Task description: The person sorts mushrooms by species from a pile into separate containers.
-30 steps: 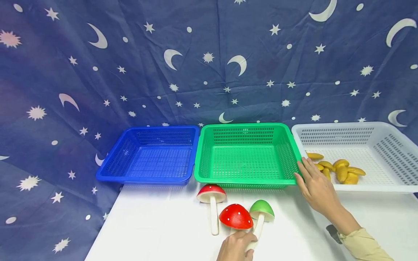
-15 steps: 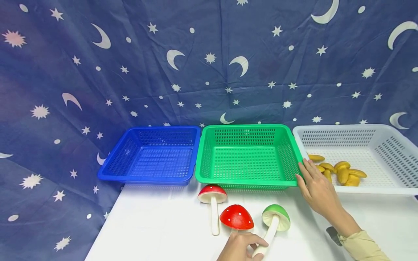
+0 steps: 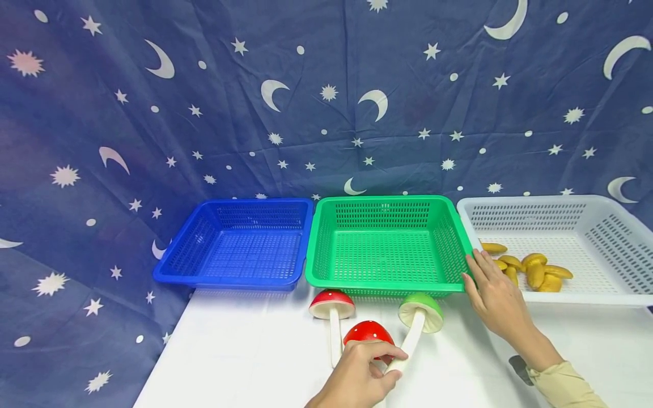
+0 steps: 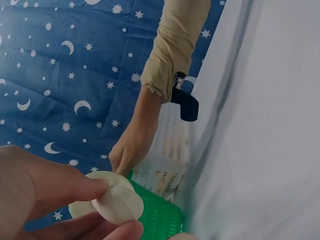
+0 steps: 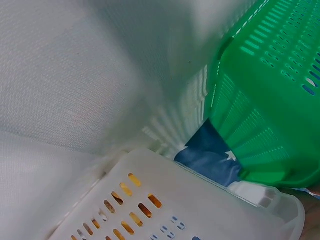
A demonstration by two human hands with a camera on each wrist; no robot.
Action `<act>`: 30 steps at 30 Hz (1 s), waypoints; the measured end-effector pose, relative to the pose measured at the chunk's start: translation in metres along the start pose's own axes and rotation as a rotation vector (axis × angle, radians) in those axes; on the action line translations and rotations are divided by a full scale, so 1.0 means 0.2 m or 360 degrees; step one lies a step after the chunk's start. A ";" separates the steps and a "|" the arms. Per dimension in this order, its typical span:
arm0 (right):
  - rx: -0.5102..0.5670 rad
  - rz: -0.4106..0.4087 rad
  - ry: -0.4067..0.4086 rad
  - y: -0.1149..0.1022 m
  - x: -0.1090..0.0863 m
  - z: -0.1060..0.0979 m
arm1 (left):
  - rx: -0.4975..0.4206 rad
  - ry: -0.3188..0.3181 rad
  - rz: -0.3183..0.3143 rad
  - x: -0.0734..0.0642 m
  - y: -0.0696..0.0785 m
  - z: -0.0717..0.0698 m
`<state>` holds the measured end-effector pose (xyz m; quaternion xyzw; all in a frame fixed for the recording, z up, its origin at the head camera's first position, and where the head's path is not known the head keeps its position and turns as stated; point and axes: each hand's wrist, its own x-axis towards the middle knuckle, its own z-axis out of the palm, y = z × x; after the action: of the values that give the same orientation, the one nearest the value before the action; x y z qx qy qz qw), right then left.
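Note:
My left hand pinches the white stem of a toy mushroom with a green cap, near the stem's lower end. The cap points away from me, close to the front of the green basket. In the left wrist view, thumb and fingers grip the round stem end. Behind that hand lies a white-spotted red mushroom, its stem hidden. Another red-capped mushroom lies left of it. My right hand rests, fingers extended, on the adjoining rims of the green and white baskets.
Left of the green basket stands a blue basket. The white basket at the right holds several yellow-brown mushrooms. A white cloth covers the table, and a starry blue curtain hangs behind.
The green mushroom was drawn right, away from the red one, then raised and moved forward in my left hand. My right hand stays on the basket rims.

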<state>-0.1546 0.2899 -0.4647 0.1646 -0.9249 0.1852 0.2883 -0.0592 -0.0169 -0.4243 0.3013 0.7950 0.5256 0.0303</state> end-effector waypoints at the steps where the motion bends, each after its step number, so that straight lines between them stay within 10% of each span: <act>1: -0.0001 0.0001 0.0002 0.00 0.00 0.00 | -0.0029 0.0006 -0.0001 0.00 0.00 -0.01; 16: -0.0004 0.0017 0.0024 0.01 -0.01 0.00 | -0.0043 0.0076 0.0089 0.08 0.02 -0.10; 30: -0.0006 0.0010 0.0042 0.00 0.00 0.01 | -0.0128 0.0116 -0.0139 0.10 0.00 -0.20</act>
<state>-0.1554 0.2900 -0.4665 0.1587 -0.9219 0.1866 0.3002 -0.0901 -0.0384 -0.4013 0.2457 0.7861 0.5660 0.0362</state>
